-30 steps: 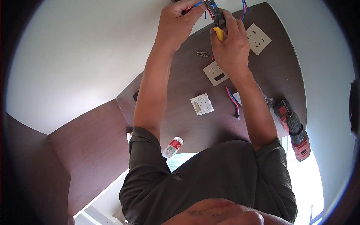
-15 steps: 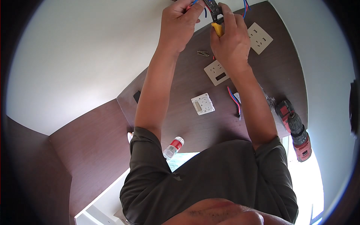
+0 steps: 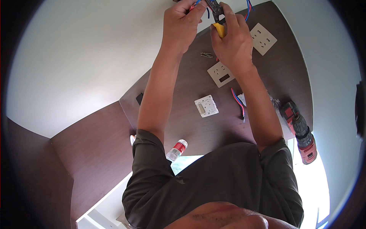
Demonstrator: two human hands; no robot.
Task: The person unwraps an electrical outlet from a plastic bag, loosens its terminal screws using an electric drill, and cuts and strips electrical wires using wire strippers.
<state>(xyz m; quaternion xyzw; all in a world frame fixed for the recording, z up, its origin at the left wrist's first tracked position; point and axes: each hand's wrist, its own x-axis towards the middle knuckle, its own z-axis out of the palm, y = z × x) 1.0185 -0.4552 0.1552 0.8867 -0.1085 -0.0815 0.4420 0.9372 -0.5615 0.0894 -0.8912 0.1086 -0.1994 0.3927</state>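
Note:
At the top of the view my left hand (image 3: 182, 28) is closed on electrical wires (image 3: 198, 2), blue and red, against the pale wall. Just right of it, my right hand (image 3: 235, 44) grips a wire stripper (image 3: 215, 10) with dark jaws and a yellow handle (image 3: 219, 30). The tool's head reaches up beside my left fingertips, near the wires; its tip is cut off by the frame edge, so I cannot tell whether it bites a wire. A short dark blue wire end (image 3: 208, 13) hangs between the hands.
On the dark wooden desktop (image 3: 179, 122) lie socket panels (image 3: 264, 39), a white socket module (image 3: 206, 105), screws (image 3: 206, 55) and loose red and blue wires (image 3: 238, 101). A red cordless drill (image 3: 301, 133) rests at right, a bottle (image 3: 177, 150) near my body. More wires (image 3: 249, 10) hang from the wall.
My right hand and the wire stripper have shifted slightly to the left. My left hand stays almost in place with the wires.

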